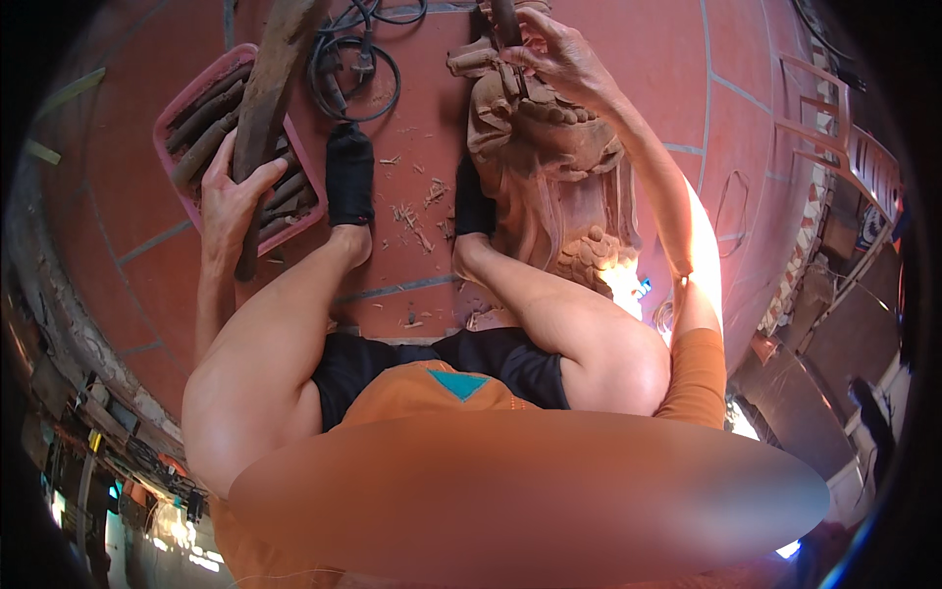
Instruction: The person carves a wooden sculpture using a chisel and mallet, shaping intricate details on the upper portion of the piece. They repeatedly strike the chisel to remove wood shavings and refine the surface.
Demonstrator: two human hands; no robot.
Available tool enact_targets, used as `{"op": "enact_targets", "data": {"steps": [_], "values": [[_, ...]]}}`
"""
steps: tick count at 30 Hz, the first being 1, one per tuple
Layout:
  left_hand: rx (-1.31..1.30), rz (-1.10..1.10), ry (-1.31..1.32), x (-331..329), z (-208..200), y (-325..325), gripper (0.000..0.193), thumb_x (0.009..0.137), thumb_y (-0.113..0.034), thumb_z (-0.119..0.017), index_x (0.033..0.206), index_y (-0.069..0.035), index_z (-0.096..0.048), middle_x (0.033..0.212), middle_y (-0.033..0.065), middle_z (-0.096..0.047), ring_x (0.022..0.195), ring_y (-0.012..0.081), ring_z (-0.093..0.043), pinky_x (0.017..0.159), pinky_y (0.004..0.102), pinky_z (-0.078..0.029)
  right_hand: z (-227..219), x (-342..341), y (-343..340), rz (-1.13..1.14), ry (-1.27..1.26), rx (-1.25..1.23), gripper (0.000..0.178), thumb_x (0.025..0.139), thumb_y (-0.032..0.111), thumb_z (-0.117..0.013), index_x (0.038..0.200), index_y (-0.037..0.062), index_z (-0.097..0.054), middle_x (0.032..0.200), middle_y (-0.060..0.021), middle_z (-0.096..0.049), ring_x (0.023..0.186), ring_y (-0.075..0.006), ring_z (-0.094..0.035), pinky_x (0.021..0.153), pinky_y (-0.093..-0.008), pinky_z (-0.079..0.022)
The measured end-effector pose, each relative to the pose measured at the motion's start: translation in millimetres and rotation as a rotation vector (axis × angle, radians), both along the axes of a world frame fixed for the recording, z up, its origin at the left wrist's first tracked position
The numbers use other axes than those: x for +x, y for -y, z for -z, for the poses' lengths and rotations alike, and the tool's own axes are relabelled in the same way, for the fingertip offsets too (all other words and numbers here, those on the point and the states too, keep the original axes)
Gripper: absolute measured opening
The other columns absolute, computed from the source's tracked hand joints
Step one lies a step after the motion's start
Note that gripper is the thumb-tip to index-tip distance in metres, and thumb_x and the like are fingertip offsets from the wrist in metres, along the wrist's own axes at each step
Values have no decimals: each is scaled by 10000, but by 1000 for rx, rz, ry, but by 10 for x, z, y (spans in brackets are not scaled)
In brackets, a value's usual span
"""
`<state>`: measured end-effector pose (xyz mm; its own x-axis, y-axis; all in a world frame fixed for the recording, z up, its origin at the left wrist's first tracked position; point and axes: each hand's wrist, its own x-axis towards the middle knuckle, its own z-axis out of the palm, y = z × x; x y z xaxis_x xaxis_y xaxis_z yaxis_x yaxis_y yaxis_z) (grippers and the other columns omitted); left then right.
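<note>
My left hand (234, 196) is wrapped round a long wooden mallet (267, 98), narrow toward me and thicker at its far end, which runs off the top edge. Beneath it lies a pink plastic basket (165, 147) packed with dark chisels (208, 155). At the top, the fingers of my right hand (559, 59) close round a dark-handled chisel (506, 24). The chisel stands nearly upright against a brown wooden carving (559, 147) with rounded folds and clustered knobs. Its tip is hard to make out. The carving lies beside my right foot.
A coiled black cable (397, 83) with a plug lies past my left foot. Wood shavings (417, 226) are scattered on the red tiled floor (402, 147) between my feet. On the far right stands a pinkish chair-like rack (834, 128). Tools and clutter line the lower left.
</note>
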<state>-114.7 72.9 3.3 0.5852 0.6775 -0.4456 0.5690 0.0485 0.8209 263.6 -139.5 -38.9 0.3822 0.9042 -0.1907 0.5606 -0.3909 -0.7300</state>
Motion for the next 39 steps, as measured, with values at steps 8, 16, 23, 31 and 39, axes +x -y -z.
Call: {"op": "enact_targets", "data": {"steps": [8, 16, 23, 31, 39], "values": [[-45, 32, 134, 342, -140, 78, 540, 845, -153, -796, 1341, -32, -619, 916, -12, -627, 713, 64, -554, 625, 232, -466, -19, 24, -15, -124, 135, -57, 501, 919, 344, -787, 1311, 109, -581, 1094, -114, -698, 963, -234, -689, 854, -381, -556], [37, 86, 265, 584, -198, 202, 560, 847, -146, -799, 1355, -13, -604, 1006, 5, -683, 809, 75, -608, 703, 234, -500, 30, -36, -60, -136, 125, -14, 513, 924, 324, -779, 1338, 93, -584, 1049, -138, -704, 933, -236, -688, 840, -379, -546], [7, 92, 265, 664, -206, 273, 594, 850, -151, -799, 1392, -43, -583, 998, 4, -690, 753, 74, -597, 660, 240, -495, -118, -143, -148, -195, 57, -48, 464, 915, 258, -773, 1324, 116, -607, 929, -93, -696, 841, -210, -651, 784, -382, -521], [24, 82, 308, 701, -80, 303, 614, 866, -173, -795, 1416, -46, -555, 965, 12, -678, 690, 72, -576, 605, 243, -483, -76, -138, -170, -231, 122, -44, 464, 896, 261, -781, 1310, 127, -622, 905, -88, -686, 821, -244, -661, 758, -398, -520], [-192, 217, 258, 741, -45, 315, 587, 885, -220, -789, 1396, -48, -557, 874, 6, -652, 625, 75, -562, 557, 238, -460, -22, -125, -181, -192, 98, -73, 441, 902, 243, -761, 1304, 132, -618, 882, -98, -687, 817, -239, -650, 760, -394, -511]]}}
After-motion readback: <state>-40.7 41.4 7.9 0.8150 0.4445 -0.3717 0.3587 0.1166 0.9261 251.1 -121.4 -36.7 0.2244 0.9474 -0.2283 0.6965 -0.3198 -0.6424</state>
